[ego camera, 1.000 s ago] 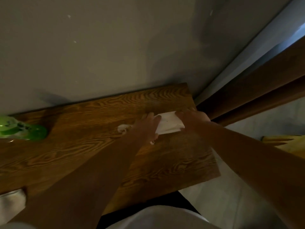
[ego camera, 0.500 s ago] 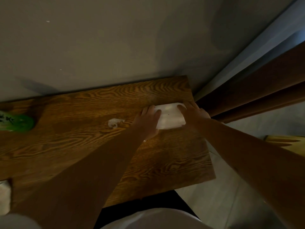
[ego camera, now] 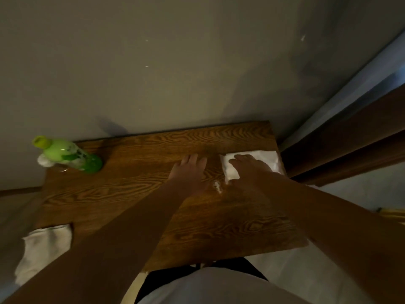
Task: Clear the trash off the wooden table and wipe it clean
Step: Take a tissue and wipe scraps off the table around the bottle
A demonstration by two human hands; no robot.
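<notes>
The folded white tissue (ego camera: 252, 164) is pressed flat against the wooden desk (ego camera: 131, 194) at its far right corner, just beside the right edge, with its long axis running roughly across the desk from left to right. The right hand (ego camera: 249, 170) lies directly on top of it, fingers extended and spread over the paper, palm down; nothing is clenched, so this grip is a flat press and not a pinch. The left hand (ego camera: 188, 172) is laid on bare wood just to the left of the tissue, apart from it, fingers straight and pointing toward the wall, its grip released and holding nothing.

The coming move is judged to turn on a small white crumb of trash (ego camera: 217, 187), which lies between the two wrists, on the near side of the tissue and just off its near-left corner. The right hand is the nearer one and already carries the wipe, so a short pull toward the body and slightly leftward would be expected to sweep the crumb up.

Both forearms are stretched forward and converge toward the far right corner. A green bottle (ego camera: 70, 156) stands at the far left corner, well apart, and a white cloth (ego camera: 43, 249) is draped over the near left edge
</notes>
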